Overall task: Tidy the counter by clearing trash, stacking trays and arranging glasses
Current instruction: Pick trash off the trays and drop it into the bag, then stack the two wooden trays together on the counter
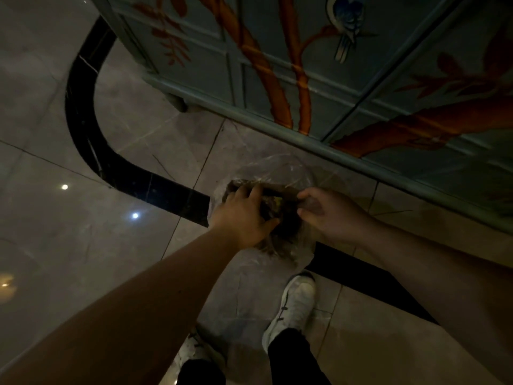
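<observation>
A clear plastic trash bag point(273, 169) stands on the tiled floor in front of my feet, with dark brown trash point(283, 218) inside it. My left hand point(244, 215) reaches into the bag's mouth and presses on the trash, fingers curled over it. My right hand point(327, 212) pinches the bag's rim on the right side. The scene is dim and the lower part of the bag is hidden behind my hands.
A painted blue-grey cabinet point(319, 79) with orange branches and a bird stands just beyond the bag. The glossy tile floor has a curved black inlay band point(83, 129). My white shoes point(297, 304) stand right below the bag.
</observation>
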